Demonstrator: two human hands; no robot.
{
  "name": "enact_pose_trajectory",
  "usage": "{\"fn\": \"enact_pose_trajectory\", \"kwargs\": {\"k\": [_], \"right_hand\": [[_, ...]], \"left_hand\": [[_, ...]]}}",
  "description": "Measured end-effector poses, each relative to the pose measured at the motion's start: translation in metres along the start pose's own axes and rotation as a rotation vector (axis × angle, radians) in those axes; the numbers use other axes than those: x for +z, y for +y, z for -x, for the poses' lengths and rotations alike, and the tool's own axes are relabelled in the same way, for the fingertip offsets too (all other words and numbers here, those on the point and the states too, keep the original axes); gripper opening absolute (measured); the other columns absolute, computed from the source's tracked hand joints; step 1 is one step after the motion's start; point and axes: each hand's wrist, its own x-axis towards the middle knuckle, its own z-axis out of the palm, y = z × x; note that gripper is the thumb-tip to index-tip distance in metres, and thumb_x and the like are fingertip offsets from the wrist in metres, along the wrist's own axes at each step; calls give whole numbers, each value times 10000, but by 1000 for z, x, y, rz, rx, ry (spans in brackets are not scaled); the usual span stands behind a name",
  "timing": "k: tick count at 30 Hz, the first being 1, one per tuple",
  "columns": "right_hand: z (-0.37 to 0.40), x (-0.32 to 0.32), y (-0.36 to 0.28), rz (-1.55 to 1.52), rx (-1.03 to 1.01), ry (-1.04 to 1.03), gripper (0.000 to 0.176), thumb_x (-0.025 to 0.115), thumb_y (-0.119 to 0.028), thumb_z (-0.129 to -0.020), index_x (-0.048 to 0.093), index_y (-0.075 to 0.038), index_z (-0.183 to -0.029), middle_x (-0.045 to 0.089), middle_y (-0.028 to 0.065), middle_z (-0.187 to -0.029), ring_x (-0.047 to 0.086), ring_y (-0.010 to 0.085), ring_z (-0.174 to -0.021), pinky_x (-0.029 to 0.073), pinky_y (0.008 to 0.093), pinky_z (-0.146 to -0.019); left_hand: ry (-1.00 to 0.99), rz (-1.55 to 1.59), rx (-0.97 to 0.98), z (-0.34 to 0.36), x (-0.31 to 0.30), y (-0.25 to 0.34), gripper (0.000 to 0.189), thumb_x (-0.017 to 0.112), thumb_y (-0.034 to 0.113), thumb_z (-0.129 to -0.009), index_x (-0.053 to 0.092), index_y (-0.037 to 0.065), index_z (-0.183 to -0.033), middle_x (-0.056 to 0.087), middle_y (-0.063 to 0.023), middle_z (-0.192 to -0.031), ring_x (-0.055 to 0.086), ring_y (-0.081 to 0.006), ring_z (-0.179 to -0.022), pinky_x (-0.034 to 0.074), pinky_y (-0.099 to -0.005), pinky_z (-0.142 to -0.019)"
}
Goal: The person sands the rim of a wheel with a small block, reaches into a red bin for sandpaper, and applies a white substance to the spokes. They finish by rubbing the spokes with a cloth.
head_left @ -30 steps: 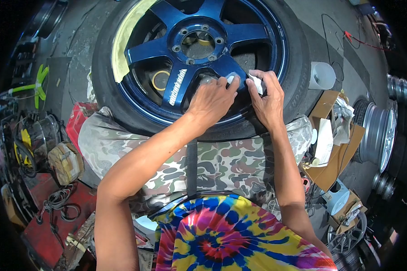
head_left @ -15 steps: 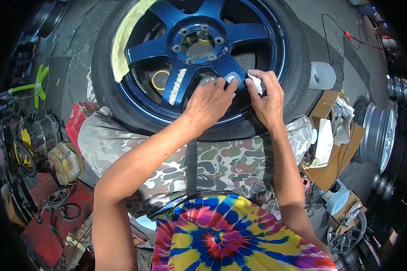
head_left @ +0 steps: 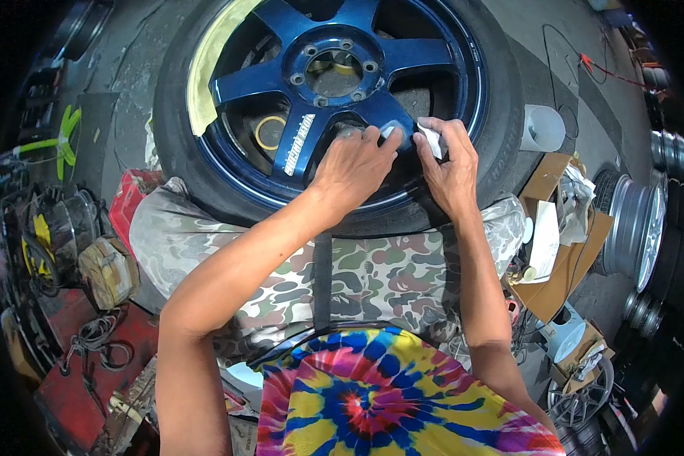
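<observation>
A dark blue wheel rim (head_left: pixel 410 57) with white lettering on one spoke lies in its black tyre (head_left: pixel 501 137) in front of my knees. My left hand (head_left: pixel 353 166) bends its fingers over the lower right spoke, close to a whitish, dull patch. Something pale shows at its fingertips, mostly hidden. Just to the right, my right hand (head_left: pixel 452 163) pinches a folded white piece of paper or cloth (head_left: pixel 432 141) near the rim's edge. Yellow masking tape (head_left: pixel 201 91) covers the rim's upper left edge.
A roll of tape (head_left: pixel 270 132) shows between the spokes. To the right stand a white plastic cup (head_left: pixel 542 128), an open cardboard box (head_left: pixel 562 258) and a silver wheel (head_left: pixel 634 228). On the left are a red case (head_left: pixel 133 201) and a green stand (head_left: pixel 67 144).
My left hand has shifted very slightly on the spoke. My right hand keeps its place with the white piece, and the wheel has hardly moved.
</observation>
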Motion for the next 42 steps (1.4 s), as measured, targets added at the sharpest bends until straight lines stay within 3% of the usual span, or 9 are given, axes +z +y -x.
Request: {"fn": "enact_pose_trajectory", "kwargs": {"k": [25,33,36,42], "right_hand": [[1,0,-1,-2,18,-6,228,762,-86,-963,721,-21,-1177,668,166,-1000,681,345,-893,539,418,-813],[0,2,2,8,4,1,246,774,-76,-946,721,-26,-1181,663,159,-996,683,343,-898,541,418,-812],[1,0,0,7,4,2,254,777,-65,-937,723,-29,-1183,663,158,-991,684,339,-900,543,414,-810],[1,1,4,13,-30,13,254,787,-53,-920,763,-36,-1173,662,155,-969,689,325,-883,549,412,-799]], "left_hand": [[21,20,-21,-2,3,-3,467,650,240,-1050,567,84,-1482,676,-164,-1023,726,-328,-902,594,-423,-738],[-98,36,-30,10,3,-1,636,645,292,-1058,436,113,-1631,704,-194,-1084,740,-359,-926,615,-441,-763],[-147,-12,-130,4,5,2,653,621,333,-1071,406,111,-1646,712,-199,-1084,743,-358,-940,617,-436,-757],[-226,56,-83,13,9,14,665,553,400,-1100,365,99,-1662,727,-197,-1098,746,-365,-961,616,-456,-783]]}}
